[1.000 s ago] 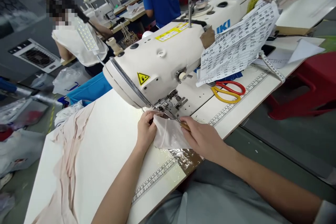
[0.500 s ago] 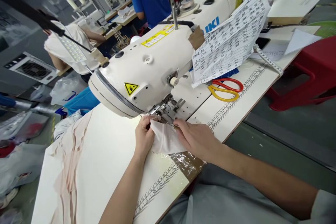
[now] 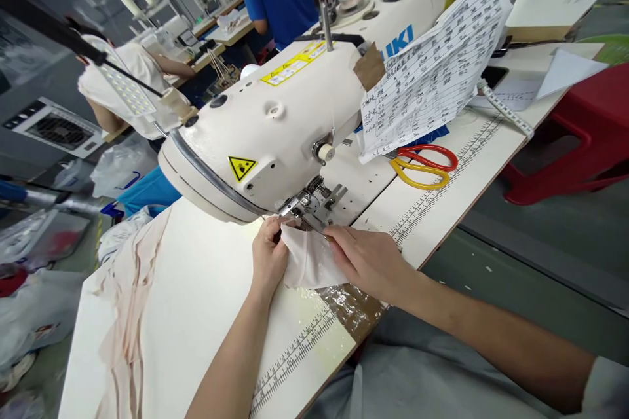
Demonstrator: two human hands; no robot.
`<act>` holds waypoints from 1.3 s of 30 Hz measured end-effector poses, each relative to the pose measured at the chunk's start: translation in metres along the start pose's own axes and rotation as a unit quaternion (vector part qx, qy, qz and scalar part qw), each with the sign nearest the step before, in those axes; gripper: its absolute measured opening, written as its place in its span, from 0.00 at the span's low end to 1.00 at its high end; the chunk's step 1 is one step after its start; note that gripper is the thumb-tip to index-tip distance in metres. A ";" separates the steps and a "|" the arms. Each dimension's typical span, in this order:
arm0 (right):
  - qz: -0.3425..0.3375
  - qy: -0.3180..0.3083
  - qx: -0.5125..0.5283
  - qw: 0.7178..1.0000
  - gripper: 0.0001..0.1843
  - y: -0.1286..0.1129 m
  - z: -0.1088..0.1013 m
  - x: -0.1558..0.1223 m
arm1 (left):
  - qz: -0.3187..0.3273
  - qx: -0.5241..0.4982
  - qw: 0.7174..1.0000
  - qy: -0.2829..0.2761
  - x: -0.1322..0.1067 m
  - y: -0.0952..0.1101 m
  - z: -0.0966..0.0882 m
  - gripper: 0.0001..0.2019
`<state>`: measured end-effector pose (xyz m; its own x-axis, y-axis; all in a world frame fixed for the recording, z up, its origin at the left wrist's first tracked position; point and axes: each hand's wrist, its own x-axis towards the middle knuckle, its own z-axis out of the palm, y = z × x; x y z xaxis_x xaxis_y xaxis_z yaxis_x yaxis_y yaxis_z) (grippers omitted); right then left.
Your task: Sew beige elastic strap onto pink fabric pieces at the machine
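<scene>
A piece of pale pink fabric (image 3: 309, 258) lies at the needle end of a white sewing machine (image 3: 289, 98), its far edge by the presser foot (image 3: 299, 204). My left hand (image 3: 269, 252) pinches the fabric's left edge close to the foot. On the other side, my right hand (image 3: 366, 255) is closed around a thin metal tool (image 3: 316, 224), apparently tweezers, that points toward the foot. The fingers of this hand also rest on the fabric's right side. Exactly where the needle meets the cloth is hidden.
Scissors with red and yellow handles (image 3: 425, 167) lie right of the machine head. A handwritten sheet (image 3: 432, 72) hangs on the machine. Long pink fabric strips (image 3: 130, 314) lie on the table's left. A red stool (image 3: 574, 137) stands at right; two people are beyond the machine.
Hands and fabric hold nearly the same place. The camera view has shifted slightly; nothing has been taken up or let go.
</scene>
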<state>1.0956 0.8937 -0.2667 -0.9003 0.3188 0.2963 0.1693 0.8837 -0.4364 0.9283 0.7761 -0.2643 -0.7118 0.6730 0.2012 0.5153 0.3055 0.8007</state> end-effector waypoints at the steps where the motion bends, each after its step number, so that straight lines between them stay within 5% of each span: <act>1: 0.000 0.000 0.001 1.000 0.14 0.000 0.000 0.000 | 0.001 0.000 1.000 0.000 0.000 0.000 0.000 0.08; 12: 0.000 -0.015 -0.004 1.000 0.15 -0.001 0.000 0.001 | 0.027 0.021 0.999 -0.007 -0.001 -0.001 0.000 0.08; 21: 0.006 -0.050 -0.046 0.998 0.13 -0.007 -0.004 0.002 | 0.105 0.161 0.981 0.022 0.003 -0.018 0.004 0.10; 29: 0.011 -0.040 -0.036 0.998 0.11 -0.005 -0.001 0.000 | -0.002 0.080 0.997 0.014 0.004 -0.009 -0.001 0.08; 39: 0.016 -0.038 -0.048 0.998 0.09 -0.009 -0.002 0.003 | -0.019 0.077 0.996 0.034 0.001 -0.009 -0.001 0.05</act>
<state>1.0919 0.8874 -0.2600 -0.9210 0.3237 0.2170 0.2324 0.9032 -0.3609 0.9224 0.7735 -0.2712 -0.7598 0.6136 0.2151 0.5517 0.4333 0.7127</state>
